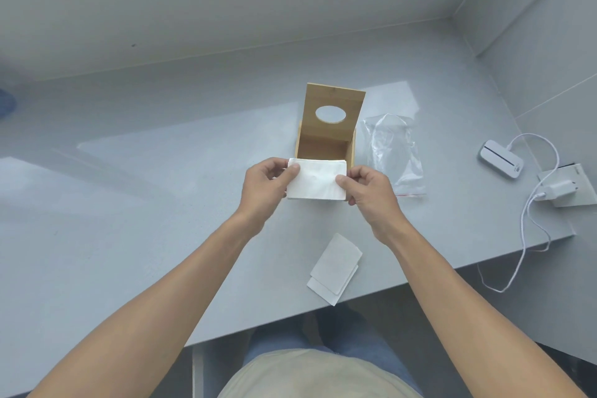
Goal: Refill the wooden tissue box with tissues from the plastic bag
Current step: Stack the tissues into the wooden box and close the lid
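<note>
Both the left hand [263, 186] and right hand [368, 189] pinch the ends of a soft, floppy tissue stack [316, 179] just over the open wooden box [326, 142], best gripped at both ends.

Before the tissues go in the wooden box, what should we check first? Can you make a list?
1. Lid standing open: ok.
2. Both hands gripping the tissue stack, left hand, right hand: ok.
3. Stack lined up over the wooden box opening: ok.
4. Box empty inside: cannot tell, stack hides it.
5. Plastic bag emptied: ok, looks empty.
6. Loose tissues on table collected: not ok.
</note>
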